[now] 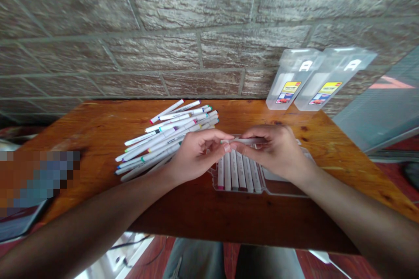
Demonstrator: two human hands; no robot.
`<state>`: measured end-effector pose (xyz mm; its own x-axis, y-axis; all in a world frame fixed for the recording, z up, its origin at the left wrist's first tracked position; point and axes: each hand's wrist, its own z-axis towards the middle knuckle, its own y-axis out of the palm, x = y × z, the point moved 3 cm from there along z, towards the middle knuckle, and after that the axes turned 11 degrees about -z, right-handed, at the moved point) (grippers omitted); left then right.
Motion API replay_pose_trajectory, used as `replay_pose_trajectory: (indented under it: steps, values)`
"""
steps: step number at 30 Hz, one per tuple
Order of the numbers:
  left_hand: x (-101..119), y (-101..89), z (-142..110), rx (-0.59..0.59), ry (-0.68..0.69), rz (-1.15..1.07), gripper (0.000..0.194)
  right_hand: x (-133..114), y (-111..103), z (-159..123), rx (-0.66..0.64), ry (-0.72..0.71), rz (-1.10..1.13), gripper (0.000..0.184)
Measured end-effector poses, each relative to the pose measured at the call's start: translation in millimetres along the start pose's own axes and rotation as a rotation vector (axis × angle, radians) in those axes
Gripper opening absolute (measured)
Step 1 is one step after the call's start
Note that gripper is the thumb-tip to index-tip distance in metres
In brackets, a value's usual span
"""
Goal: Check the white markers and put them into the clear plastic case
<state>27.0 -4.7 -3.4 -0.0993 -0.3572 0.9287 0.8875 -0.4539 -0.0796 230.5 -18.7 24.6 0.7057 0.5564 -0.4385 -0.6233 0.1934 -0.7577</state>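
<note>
Both hands hold one white marker point(246, 141) level above a clear plastic tray point(284, 188). My left hand point(196, 153) pinches its left end with thumb and fingers. My right hand point(274, 148) grips the rest of the marker, fingers closed over it. Several white markers point(238, 173) lie side by side in the tray under the hands. A loose pile of white markers point(166, 137) with coloured ends lies on the wooden table point(108, 126), just left of my left hand.
Two clear plastic marker cases point(319, 77) lean against the brick wall at the back right of the table. A blurred patch covers something at the table's left edge. A grey panel stands to the right.
</note>
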Motion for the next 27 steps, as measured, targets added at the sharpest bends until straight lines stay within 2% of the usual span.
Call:
replay_pose_trajectory:
  steps: [6,18,27]
  values:
    - [2,-4.4,4,0.051,0.025,0.040,0.015,-4,0,0,-0.010,-0.044,0.065,0.009]
    - [4,-2.4,4,0.087,0.032,0.086,0.010,-11,-3,1,0.002,-0.105,0.033,0.008]
    - [3,-4.2,0,0.047,0.023,0.134,0.020,-6,-1,1,-0.032,-0.046,0.072,0.016]
